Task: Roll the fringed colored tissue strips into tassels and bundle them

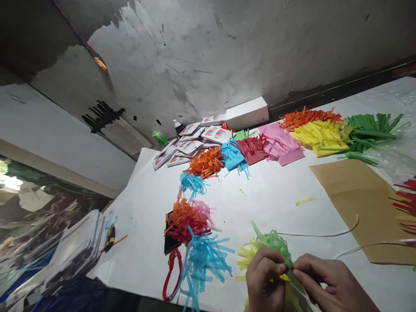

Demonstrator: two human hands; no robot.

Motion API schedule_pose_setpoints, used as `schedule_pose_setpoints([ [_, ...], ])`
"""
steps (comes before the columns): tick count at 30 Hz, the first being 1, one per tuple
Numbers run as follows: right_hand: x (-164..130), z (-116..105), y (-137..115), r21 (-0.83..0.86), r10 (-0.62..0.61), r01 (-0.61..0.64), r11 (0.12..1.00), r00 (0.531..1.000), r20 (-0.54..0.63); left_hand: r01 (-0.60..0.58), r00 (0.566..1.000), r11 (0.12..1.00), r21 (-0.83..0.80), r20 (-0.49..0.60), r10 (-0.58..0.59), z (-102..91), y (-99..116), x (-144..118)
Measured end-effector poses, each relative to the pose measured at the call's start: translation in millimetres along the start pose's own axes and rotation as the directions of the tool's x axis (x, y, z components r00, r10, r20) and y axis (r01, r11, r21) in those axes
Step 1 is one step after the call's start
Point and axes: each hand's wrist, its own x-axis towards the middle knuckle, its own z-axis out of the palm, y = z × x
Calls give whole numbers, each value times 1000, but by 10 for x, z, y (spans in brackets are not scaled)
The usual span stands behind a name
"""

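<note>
**Both hands pinch a green and yellow fringed paper bundle at the near table edge**

At the near edge of the white paper-covered table [276, 195], the left hand [264, 281] and the right hand [328, 284] meet on a bundle of green and yellow fringed paper strips [268, 247]. Left fingers are curled tight, thumb and forefinger pinching the base of the bundle; right thumb and forefinger close narrowly on the same spot, touching the left fingertips. Fringe ends fan up and away from the hands.

Just left of the bundle lies a light blue fringed paper tassel [201, 260], and beyond it a cluster of orange, red and pink tassels [186, 219] rests on a dark object that cannot be identified. A red loop-shaped handle [170, 273] lies below this cluster.

A thin white cord [325, 234] runs from the bundle toward a brown paper sheet [364, 203] on the right. Along the far side sit piles of cut fringe: orange [206, 162], blue [232, 156], dark red [253, 147], pink [281, 143], yellow [320, 134] and green [370, 130]. Small printed packets [195, 145] and a white rectangular box [247, 113] lie near the grey wall [211, 52].
</note>
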Motion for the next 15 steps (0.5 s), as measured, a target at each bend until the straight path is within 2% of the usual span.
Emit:
schedule_pose_setpoints([
  [3, 10, 12, 88, 19, 96, -95, 995, 995, -26, 17, 1000, 1000, 14, -11, -17, -8, 12, 23],
  [5, 13, 40, 121, 151, 189, -188, 970, 982, 5, 2, 1000, 1000, 26, -1, -2, -13, 23, 47],
  [8, 22, 72, 126, 401, 277, -275, 874, 959, 53, -73, 996, 996, 44, 48, 71, -24, 42, 77],
  [12, 39, 55, 104, 494, 218, -331, 804, 937, 272, -116, 991, 985, 128, 80, 106, -40, 23, 22],
  [14, 49, 46, 89, 482, 210, -335, 810, 932, 295, -124, 990, 968, 216, 87, 108, -35, -7, -45],
  [15, 58, 42, 81, 445, 216, -311, 840, 943, 252, -132, 990, 958, 253, 84, 114, -23, -25, -80],
])
